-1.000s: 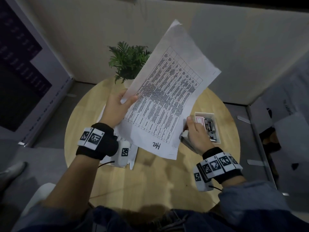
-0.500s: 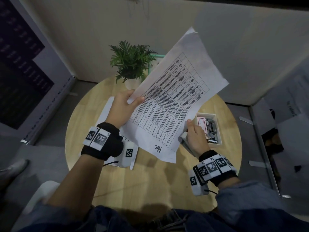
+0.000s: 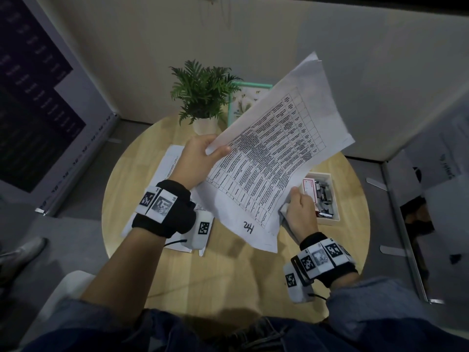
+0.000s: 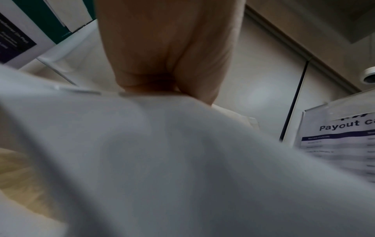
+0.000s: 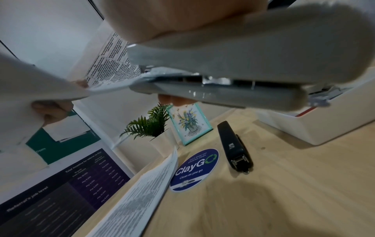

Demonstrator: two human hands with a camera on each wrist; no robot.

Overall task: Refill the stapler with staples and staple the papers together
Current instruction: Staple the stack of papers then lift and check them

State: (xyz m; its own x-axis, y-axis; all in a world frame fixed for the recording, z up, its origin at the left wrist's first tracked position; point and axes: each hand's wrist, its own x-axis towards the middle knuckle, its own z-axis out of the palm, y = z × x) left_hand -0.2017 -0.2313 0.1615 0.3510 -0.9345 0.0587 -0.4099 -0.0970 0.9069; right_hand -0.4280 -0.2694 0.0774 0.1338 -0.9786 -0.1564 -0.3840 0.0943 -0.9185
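head view: left hand (image 3: 200, 161) pinches the printed papers (image 3: 274, 158) at one corner, thumb on top, sheets held up in the air over the round table (image 3: 157, 273); right hand (image 3: 300, 212) curls round a pale stapler, mostly hidden under the sheets' opposite low corner, staple box (image 3: 330, 196) just beyond its knuckles. left wrist view: fingers (image 4: 162, 48) curled, blurred paper bulging just below them. right wrist view: grey stapler (image 5: 233, 67) gripped thumb above, fingertips below, paper corner pushed into its mouth. paper looks light, floppy, slippery between sheets, so pinch near the stapled corner; stapler rigid, squeeze near front. black stapler (image 5: 235, 147) lies on table.
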